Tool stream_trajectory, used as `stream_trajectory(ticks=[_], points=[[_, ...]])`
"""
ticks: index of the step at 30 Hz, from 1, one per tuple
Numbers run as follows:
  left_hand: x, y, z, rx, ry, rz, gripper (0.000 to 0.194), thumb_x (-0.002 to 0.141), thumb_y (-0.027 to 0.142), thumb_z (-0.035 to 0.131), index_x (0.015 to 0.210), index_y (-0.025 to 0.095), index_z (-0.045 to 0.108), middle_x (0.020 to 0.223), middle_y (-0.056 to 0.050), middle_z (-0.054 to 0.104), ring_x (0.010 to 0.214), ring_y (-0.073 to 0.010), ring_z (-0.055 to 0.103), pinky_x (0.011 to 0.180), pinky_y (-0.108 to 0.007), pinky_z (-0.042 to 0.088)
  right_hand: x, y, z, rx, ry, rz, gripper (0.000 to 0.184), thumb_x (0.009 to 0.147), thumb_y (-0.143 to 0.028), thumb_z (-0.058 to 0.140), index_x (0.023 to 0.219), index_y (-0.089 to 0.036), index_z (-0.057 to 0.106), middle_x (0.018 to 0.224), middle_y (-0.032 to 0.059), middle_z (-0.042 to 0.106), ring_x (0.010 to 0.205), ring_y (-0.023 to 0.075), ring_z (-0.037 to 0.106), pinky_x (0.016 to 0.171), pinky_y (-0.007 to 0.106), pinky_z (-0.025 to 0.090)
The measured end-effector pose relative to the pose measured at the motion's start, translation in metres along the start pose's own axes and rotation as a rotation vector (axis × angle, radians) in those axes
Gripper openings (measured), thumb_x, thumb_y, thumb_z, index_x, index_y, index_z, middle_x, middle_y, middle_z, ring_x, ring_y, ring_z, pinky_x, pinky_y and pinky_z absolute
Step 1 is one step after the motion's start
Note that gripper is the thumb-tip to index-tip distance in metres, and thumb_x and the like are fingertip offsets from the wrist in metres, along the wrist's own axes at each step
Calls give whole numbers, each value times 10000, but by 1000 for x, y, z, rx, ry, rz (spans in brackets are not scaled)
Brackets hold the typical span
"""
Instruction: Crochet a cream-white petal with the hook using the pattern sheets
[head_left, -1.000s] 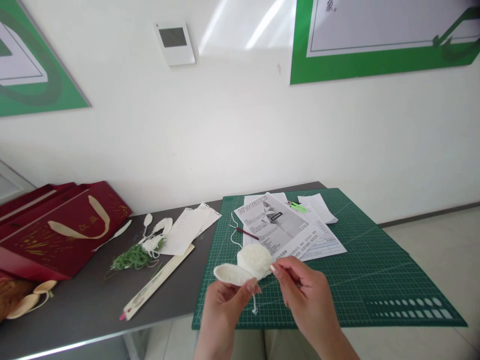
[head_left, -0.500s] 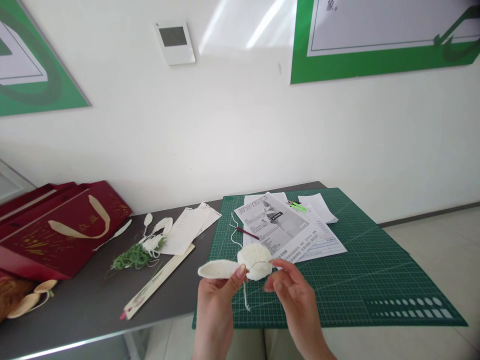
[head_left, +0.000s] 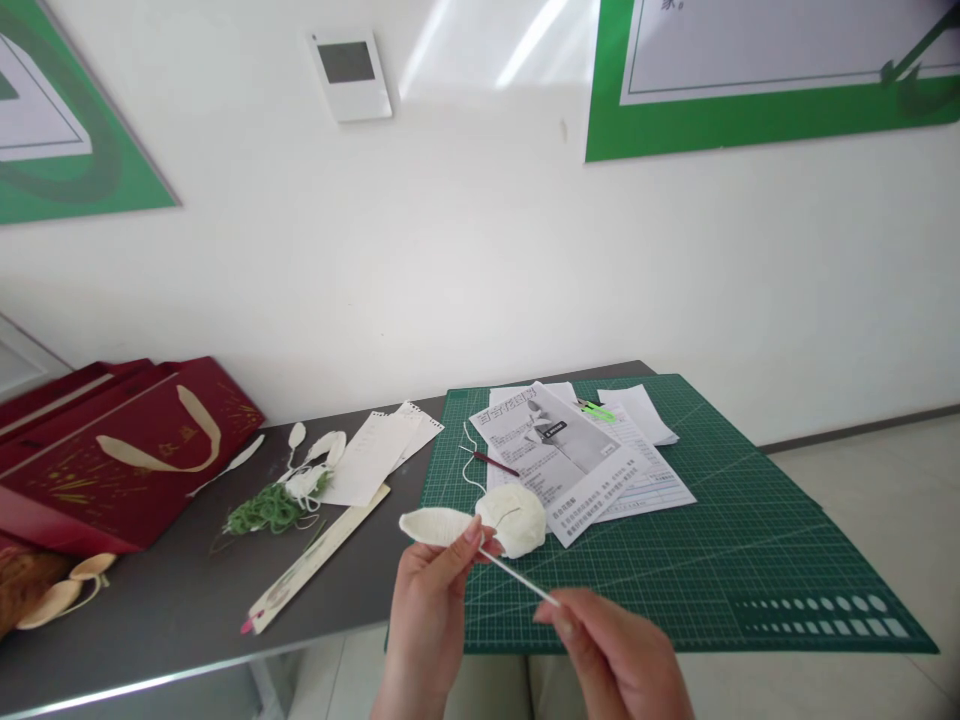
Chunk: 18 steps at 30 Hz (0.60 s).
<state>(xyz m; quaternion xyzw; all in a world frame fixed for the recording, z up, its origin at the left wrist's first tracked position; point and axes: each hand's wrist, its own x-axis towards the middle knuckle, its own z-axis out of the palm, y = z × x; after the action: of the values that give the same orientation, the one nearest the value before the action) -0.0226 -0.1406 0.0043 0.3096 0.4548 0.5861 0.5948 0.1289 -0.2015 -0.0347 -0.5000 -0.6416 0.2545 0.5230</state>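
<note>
Between its thumb and fingers, my left hand [head_left: 439, 580] grips the base of a white, yarn-covered petal [head_left: 435, 524] that points left. My right hand [head_left: 611, 640] pinches the end of a white yarn tail [head_left: 521, 578], which runs taut from the petal's base down to the right. Just behind the left fingertips lies a ball of white yarn [head_left: 517, 520], with a thin dark line like a wire across its front. A crochet hook [head_left: 495, 463] with a dark red handle rests on the printed sheet [head_left: 555, 450], beside a loose strand of yarn.
A green cutting mat [head_left: 720, 530] covers the right of the dark table [head_left: 345, 590]. Bright green snips [head_left: 598, 411] lie on papers. Leftward are green yarn [head_left: 270, 510], white petals [head_left: 297, 436], note sheets [head_left: 373, 455], a flat strip [head_left: 322, 560] and red gift bags [head_left: 135, 460].
My right hand has left the thin wire-like strand over the ball and moved down to the right. It now holds the yarn tail, which hung loose before and is stretched straight.
</note>
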Motion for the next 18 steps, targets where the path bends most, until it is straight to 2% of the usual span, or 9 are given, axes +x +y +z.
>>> stream_trajectory(ticks=[3, 6, 10, 12, 14, 18], points=[[-1, 0, 1, -37, -47, -68, 182, 630, 307, 797, 620, 133, 746, 591, -49, 680, 541, -131, 588, 566, -243, 488, 23, 5, -19, 5, -143, 126, 356, 945, -407, 412, 757, -210, 641, 484, -40, 460, 413, 115, 393, 410, 233, 283], [-4, 0, 1, -27, -59, -71, 180, 628, 288, 807, 605, 121, 745, 581, -53, 684, 532, -125, 586, 560, -230, 480, 34, 12, -29, 36, -225, 162, 376, 939, -407, 435, 686, -202, 624, 484, -48, 396, 439, 114, 371, 424, 229, 291], [-7, 1, -1, 152, -5, 73, 184, 672, 298, 784, 631, 120, 766, 647, -92, 740, 656, -176, 642, 648, -244, 493, 28, 10, -34, -5, -111, -61, 205, 921, -267, 502, 827, -195, 668, 596, -16, 551, 513, 119, 496, 489, 220, 361], [-7, 3, -2, 214, -5, 107, 194, 695, 309, 764, 636, 125, 768, 632, -92, 741, 626, -180, 642, 640, -259, 495, 27, 7, -36, -44, -62, -131, 155, 905, -220, 528, 861, -194, 674, 640, -1, 588, 545, 125, 528, 516, 224, 375], [-8, 5, -1, 188, -52, 73, 218, 702, 313, 756, 602, 119, 753, 555, -78, 710, 534, -156, 610, 588, -256, 487, 32, 8, -37, -38, -89, -62, 191, 906, -248, 528, 796, -186, 672, 597, -10, 546, 517, 124, 485, 494, 234, 352], [-11, 4, 2, 54, -144, -44, 226, 682, 313, 770, 610, 102, 739, 470, -58, 656, 434, -113, 554, 483, -218, 439, 51, 23, -28, 93, -251, 177, 361, 907, -389, 503, 651, -173, 641, 483, -51, 381, 433, 104, 315, 418, 243, 251]])
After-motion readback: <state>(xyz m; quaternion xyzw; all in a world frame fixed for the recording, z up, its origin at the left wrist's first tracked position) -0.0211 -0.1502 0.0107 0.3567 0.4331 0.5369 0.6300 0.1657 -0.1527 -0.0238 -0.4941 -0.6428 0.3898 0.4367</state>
